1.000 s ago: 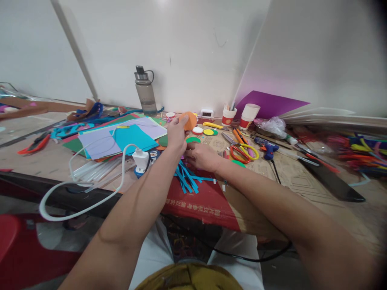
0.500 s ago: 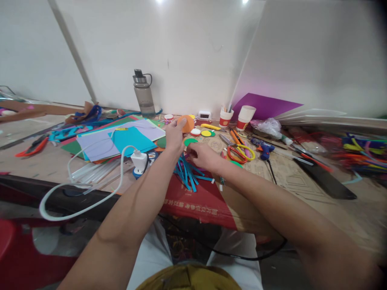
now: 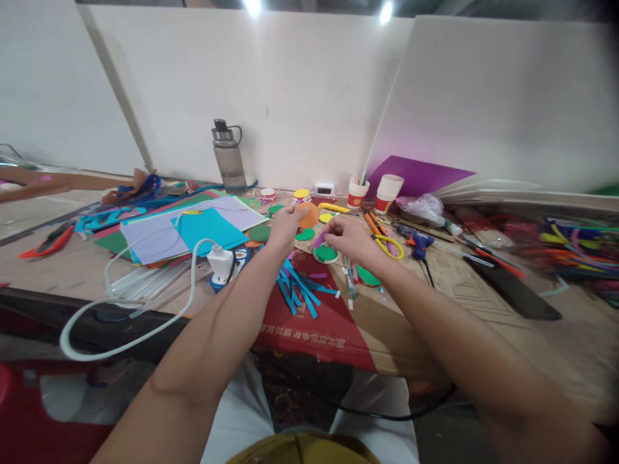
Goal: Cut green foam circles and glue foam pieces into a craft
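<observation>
At the middle of the tabletop [image 3: 62, 270], an orange disc [image 3: 309, 214] is held above the surface in the left hand [image 3: 285, 231], its grip closed narrowly on the disc's left side. Just beside it, toward the right edge, a purple strip [image 3: 320, 236] is pinched in the narrow grip of the right hand [image 3: 349, 238]; the strip is tilted over a green disc [image 3: 326, 254] with a pale rim, and whether the two are touching cannot be told. Between the hands and the front edge, a bundle of blue strips [image 3: 296, 291] is spread on a red cardboard panel [image 3: 314, 332]. To the left of the bundle, a white plug [image 3: 220, 263] is seated on a blue power socket, and a stack of coloured sheets, topped by a blue sheet [image 3: 210, 235], is laid out toward the left edge. Along the back edge are set a water bottle [image 3: 229, 164], a yellow-topped drum [image 3: 302, 194], a small clock [image 3: 324, 189], a paper cup [image 3: 358, 194] with pens and, at its right, stacked cups [image 3: 388, 193]. Scissors with yellow handles [image 3: 395, 247], partly hidden by the right hand, and a blue glue gun [image 3: 420, 242] are placed toward the right edge, near a long black object [image 3: 515, 290].
</observation>
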The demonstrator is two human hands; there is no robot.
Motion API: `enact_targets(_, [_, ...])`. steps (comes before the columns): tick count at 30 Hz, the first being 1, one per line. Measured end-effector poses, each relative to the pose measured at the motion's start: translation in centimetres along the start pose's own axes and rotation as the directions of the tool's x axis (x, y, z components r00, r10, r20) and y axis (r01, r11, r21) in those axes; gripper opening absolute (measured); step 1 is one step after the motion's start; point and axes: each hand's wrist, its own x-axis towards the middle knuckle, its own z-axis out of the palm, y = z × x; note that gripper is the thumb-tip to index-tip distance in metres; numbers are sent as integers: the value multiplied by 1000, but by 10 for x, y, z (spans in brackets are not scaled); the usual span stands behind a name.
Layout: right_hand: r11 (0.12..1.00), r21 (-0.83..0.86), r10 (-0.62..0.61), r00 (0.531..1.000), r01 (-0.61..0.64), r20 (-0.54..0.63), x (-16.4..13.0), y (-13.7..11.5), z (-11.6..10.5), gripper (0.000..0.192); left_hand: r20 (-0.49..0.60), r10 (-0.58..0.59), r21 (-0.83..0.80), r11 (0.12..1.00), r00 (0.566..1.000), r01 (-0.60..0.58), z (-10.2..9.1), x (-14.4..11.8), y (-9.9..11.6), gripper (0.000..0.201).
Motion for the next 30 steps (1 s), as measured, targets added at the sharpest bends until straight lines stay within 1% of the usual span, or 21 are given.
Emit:
enact_targets(3, [995,98,27,997,-20,-72,-9,-3,-18,6,121,-14,53,999,993,7,4,-6,-3,16])
enact_targets(7, [974,228,56,976,-7,-209,-19,-1,-32,6,287,-38,113,994,957,6,10,-19,-4,20])
enact_targets(9, [964,267,76,963,-4,-259,-21,4,-36,9,325,-82,181,983,942,23,13,-26,-3,21])
enact_targets(12, [965,264,72,951,11,-302,-21,11,-39,14,390,-118,217,976,913,33,16,-34,-1,23])
enact_targets(16, [975,214,13,945,60,-326,-18,19,-40,15,487,-127,225,974,864,17,20,-43,4,25])
enact_targets(19, [978,191,-14,945,81,-328,-17,22,-40,15,515,-148,267,964,844,5,23,-47,9,24])
enact_targets(22, [978,188,-22,940,91,-340,-17,22,-38,15,530,-165,268,963,832,20,25,-50,10,23])
enact_targets(27, [988,128,-33,920,90,-390,-19,20,-35,13,534,-175,266,963,827,32,26,-51,9,17])
enact_targets(30, [994,76,-43,918,79,-394,-20,19,-33,12,527,-183,275,961,830,37,26,-51,8,15])
